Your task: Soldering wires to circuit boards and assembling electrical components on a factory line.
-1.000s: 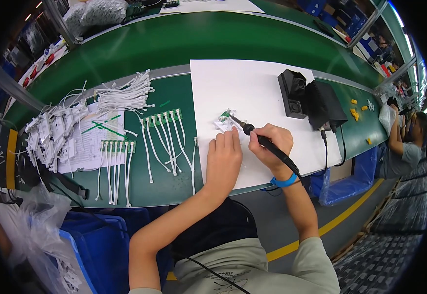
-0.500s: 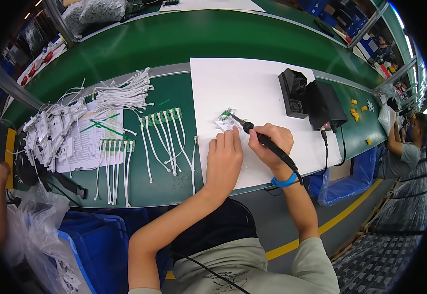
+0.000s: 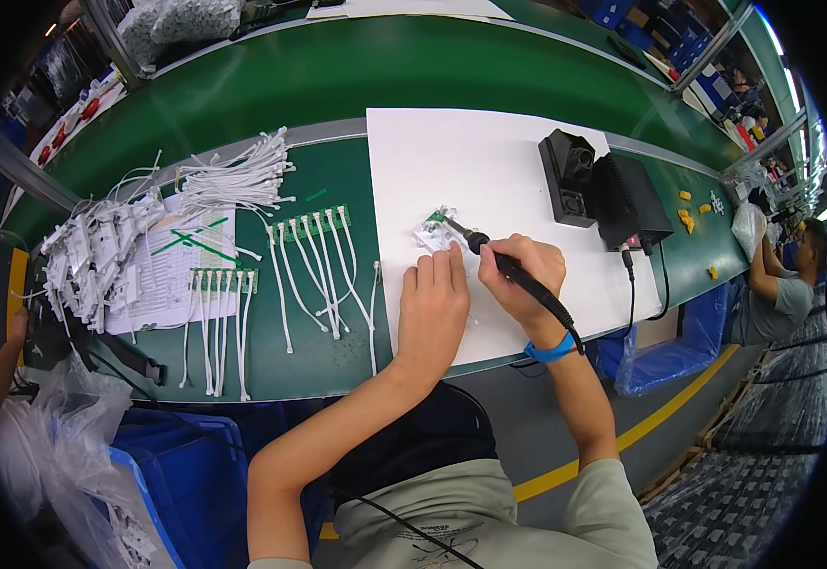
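Note:
My right hand (image 3: pixel 524 275) is wrapped round a soldering iron (image 3: pixel 531 283), its black cable trailing back over the wrist. The iron's tip meets a small green circuit board (image 3: pixel 436 217), which sits on a white plastic part (image 3: pixel 430 235) on the white sheet. At the near edge of that part, my left hand (image 3: pixel 434 308) is closed, with its fingertips pressed on it; the exact hold is partly hidden by the fingers. Left of the sheet lie two strips of green boards with white cables (image 3: pixel 311 228) (image 3: pixel 224 277).
A black soldering station (image 3: pixel 630 204) and an iron stand (image 3: pixel 567 180) occupy the sheet's right side. White plastic parts (image 3: pixel 86 266) and a cable bundle (image 3: pixel 238 175) are heaped at left, partly over a printed paper (image 3: pixel 181 294). Yellow pieces (image 3: pixel 686 220) lie far right, near a seated co-worker (image 3: pixel 783 284).
My hands and the iron stay almost in place, the view having shifted slightly. At the far left, another person's arm has moved lower.

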Available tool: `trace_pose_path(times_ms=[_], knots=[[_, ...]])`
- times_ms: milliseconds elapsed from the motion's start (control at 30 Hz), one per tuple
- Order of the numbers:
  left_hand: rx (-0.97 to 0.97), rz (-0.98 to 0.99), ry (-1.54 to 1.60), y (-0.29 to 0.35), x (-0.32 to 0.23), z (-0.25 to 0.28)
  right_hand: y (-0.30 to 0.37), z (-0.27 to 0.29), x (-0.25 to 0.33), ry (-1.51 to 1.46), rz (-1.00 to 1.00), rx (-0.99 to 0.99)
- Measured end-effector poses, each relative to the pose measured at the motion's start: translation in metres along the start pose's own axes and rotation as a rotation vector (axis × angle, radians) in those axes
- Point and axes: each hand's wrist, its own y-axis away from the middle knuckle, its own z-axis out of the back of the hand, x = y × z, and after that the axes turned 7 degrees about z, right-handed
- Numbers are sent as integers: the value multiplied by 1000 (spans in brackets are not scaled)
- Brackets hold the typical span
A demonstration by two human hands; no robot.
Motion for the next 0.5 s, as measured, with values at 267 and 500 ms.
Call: trace_pose_path(times_ms=[267,500], knots=[[17,11,-3,-1,-1,2,0,-2,1,-2,-13,14],[-8,-11,-68,-2,-1,3,0,7,2,1,28,-77]])
